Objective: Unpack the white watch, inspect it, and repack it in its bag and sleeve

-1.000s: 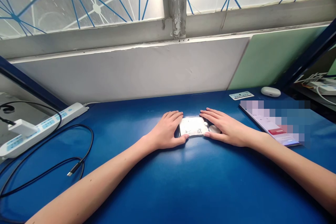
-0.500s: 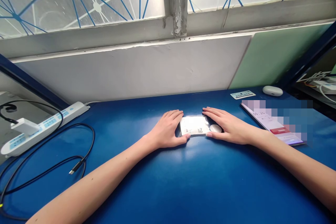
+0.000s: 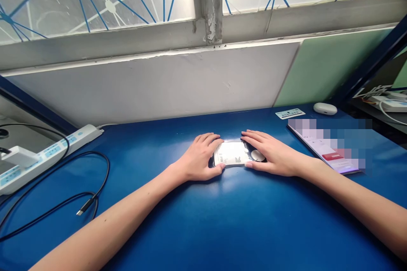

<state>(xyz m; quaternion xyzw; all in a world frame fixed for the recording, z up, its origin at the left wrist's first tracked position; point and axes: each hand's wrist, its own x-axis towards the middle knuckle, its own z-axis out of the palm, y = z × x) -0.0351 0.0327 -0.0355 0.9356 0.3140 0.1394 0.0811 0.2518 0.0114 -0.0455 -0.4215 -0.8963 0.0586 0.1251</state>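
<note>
A flat, dark rectangular object (image 3: 233, 153) with a large white printed label and a pale round disc near its right end lies on the blue table (image 3: 203, 224). Its exact kind I cannot make out. My left hand (image 3: 200, 157) is closed around its left end, the thumb at the near edge and the fingers towards the far edge. At the other end my right hand (image 3: 271, 152) grips in the same way, covering part of the dark area beside the disc. Glare washes out much of the label.
Right of my hands lies a phone (image 3: 332, 156), partly pixelated. Behind it are a small printed card (image 3: 290, 113) and a white earbud case (image 3: 324, 109). On the left stand a white power strip (image 3: 52, 152) with a plugged-in charger (image 3: 20, 156) and a looped black cable (image 3: 108, 169).
The whole view has shifted slightly, so things appear a little further left. Both hands keep the same hold on the labelled object.
</note>
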